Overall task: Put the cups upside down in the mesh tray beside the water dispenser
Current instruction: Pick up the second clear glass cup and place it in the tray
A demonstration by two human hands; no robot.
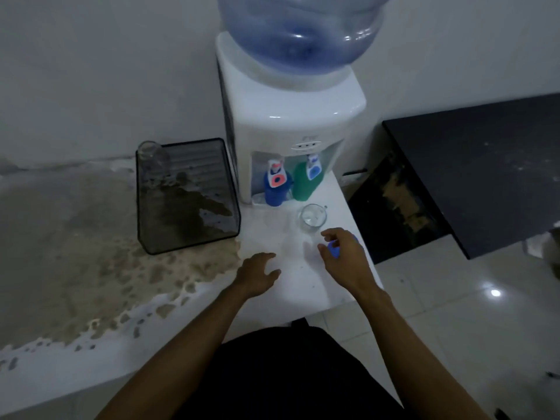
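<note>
A black mesh tray (145, 207) stands on the counter left of the white water dispenser (291, 116). One clear glass cup (153, 156) is in the tray's back left corner. Another clear glass cup (313, 216) stands upright on the counter in front of the taps. A blue cup (274, 189) and a green cup (304, 183) sit under the taps. My right hand (345, 259) curves over a small blue object (335, 250), mostly hidden under the palm; whether it grips it is unclear. My left hand (257, 274) rests open on the counter, holding nothing.
The white counter (291, 286) ends just right of my right hand, with tiled floor (454, 313) beyond. The counter's left part is stained brown (75, 253). A dark tabletop (485, 165) stands to the right. A large blue water bottle (303, 28) tops the dispenser.
</note>
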